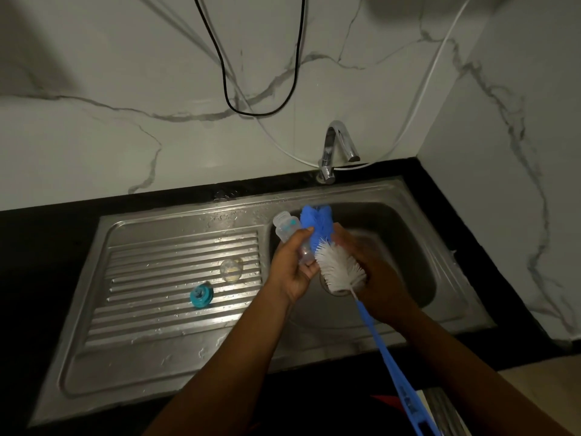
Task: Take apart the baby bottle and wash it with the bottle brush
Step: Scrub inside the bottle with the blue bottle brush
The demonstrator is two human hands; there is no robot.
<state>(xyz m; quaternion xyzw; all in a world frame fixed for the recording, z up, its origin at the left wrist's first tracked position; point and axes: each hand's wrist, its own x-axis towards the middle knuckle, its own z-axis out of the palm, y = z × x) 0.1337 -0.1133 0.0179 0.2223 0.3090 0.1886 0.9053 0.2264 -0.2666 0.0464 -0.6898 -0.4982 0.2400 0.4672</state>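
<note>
- On the ribbed drainboard [151,313] at the left of the steel sink, the teal screw collar [201,296] lies apart from the clear nipple [231,270]; both are off the bottle, so the taking-apart looks done.
- Whether those two parts have been scrubbed cannot be told; the drainboard is wet with droplets.
- The left hand [290,270] holds the clear bottle body [285,231] over the near-left edge of the basin [408,247], fingers clamped round it, with the bottle pointing up and to the far left.
- The bottle brush [339,269], white bristles and a blue sponge tip, lies just right of the bottle and outside it, touching the left fingers.
- The right hand [374,278] is wrapped about the brush at the base of its bristles, fingers closed on it; the blue handle [390,350] runs toward the near right.
- The tap [338,146] at the far side shows no running water.
- Judged from this: scrubbing is in hand, while rinsing and the two small parts may remain.
</note>
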